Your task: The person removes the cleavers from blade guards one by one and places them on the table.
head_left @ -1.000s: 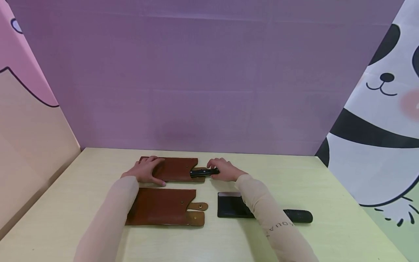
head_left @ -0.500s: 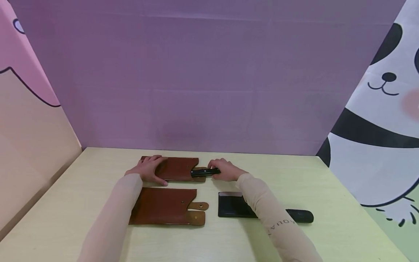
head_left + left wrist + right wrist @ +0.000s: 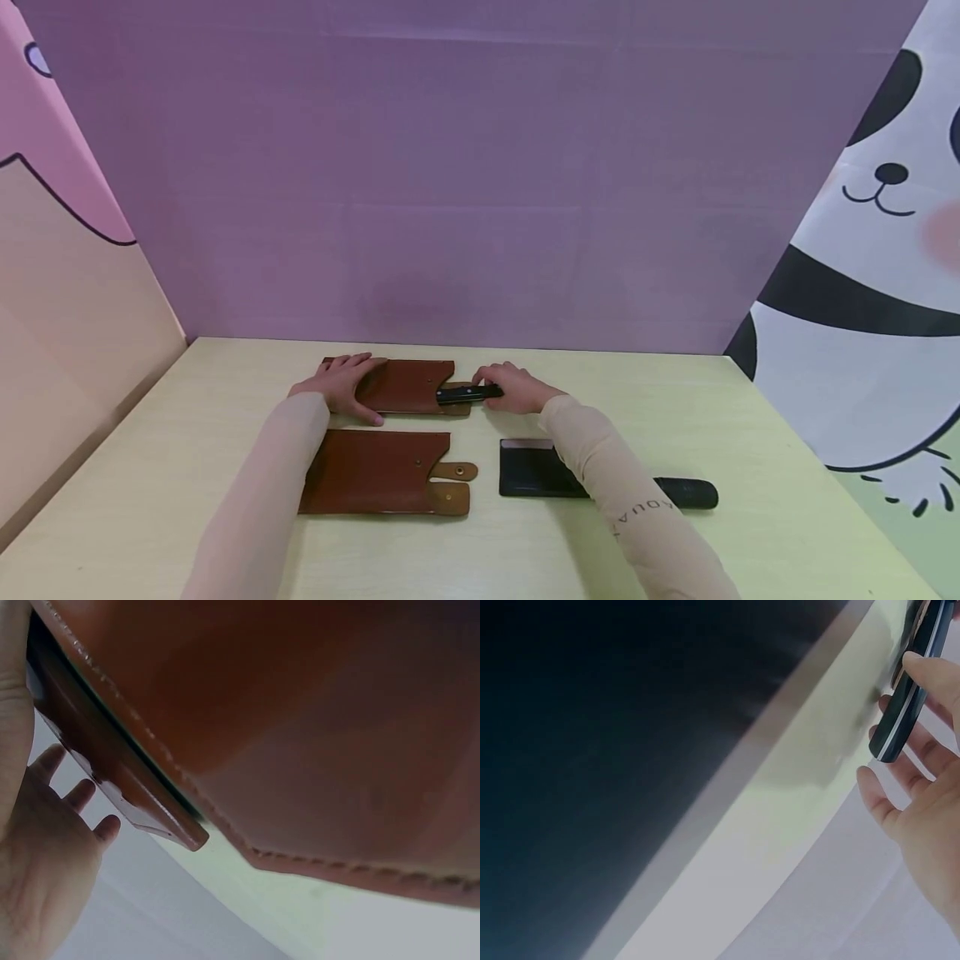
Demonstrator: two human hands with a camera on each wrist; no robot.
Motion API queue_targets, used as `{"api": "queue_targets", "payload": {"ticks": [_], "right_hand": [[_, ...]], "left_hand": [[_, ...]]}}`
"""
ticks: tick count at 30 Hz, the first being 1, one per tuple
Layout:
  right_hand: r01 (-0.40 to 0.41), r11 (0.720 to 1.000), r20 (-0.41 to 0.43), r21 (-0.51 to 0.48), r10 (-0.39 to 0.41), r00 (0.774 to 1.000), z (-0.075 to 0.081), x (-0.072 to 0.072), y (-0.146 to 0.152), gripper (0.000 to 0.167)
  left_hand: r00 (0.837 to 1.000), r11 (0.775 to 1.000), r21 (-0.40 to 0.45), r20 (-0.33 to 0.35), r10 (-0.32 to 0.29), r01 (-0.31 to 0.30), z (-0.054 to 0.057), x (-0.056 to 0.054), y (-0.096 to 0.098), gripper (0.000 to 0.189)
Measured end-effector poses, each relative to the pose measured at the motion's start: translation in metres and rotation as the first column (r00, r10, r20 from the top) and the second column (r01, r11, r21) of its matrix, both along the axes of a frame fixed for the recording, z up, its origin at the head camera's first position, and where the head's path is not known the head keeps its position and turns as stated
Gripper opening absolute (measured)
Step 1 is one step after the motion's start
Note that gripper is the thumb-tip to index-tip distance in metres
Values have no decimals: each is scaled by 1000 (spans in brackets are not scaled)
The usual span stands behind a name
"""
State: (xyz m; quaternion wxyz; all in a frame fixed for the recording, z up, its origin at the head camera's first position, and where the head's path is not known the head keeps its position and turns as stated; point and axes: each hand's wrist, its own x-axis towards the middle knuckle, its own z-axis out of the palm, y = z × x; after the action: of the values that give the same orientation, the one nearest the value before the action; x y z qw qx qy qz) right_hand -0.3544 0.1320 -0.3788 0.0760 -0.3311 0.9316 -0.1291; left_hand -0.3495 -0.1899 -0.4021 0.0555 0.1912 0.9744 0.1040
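A brown leather knife sheath (image 3: 405, 385) lies at the back of the table. My left hand (image 3: 335, 388) holds its left end, thumb along the near edge and fingers at the far edge. A black knife handle (image 3: 463, 395) sticks out of the sheath's right end; the blade is hidden inside. My right hand (image 3: 513, 389) pinches the handle's end. In the right wrist view, thumb and fingers lie on either side of the handle (image 3: 904, 720), its end standing free beyond the thumb. The left wrist view shows my fingertips (image 3: 107, 827) at the sheath's edge.
Nearer to me lies a second brown sheath (image 3: 378, 475) with a snap strap (image 3: 453, 472), partly under my left sleeve. To its right is a black-bladed cleaver (image 3: 528, 471), its middle hidden by my right sleeve. A purple cloth wall (image 3: 465, 208) stands behind the table.
My left hand has shifted slightly to the right along the sheath. The right hand and the knife handle stay almost where they were.
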Motion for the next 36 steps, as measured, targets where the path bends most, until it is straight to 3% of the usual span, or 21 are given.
{"api": "queue_targets", "payload": {"ticks": [9,36], "right_hand": [[0,1000,11,24,0,1000,-2,-1,-5,36],[-26,1000,-15,3,27,1000,-5,-2,-5,30]], "left_hand": [[1000,1000,-12,21,-2,2,17,15,6,104],[998,999,19,-42,-42,43,3,-1,4,104]]}}
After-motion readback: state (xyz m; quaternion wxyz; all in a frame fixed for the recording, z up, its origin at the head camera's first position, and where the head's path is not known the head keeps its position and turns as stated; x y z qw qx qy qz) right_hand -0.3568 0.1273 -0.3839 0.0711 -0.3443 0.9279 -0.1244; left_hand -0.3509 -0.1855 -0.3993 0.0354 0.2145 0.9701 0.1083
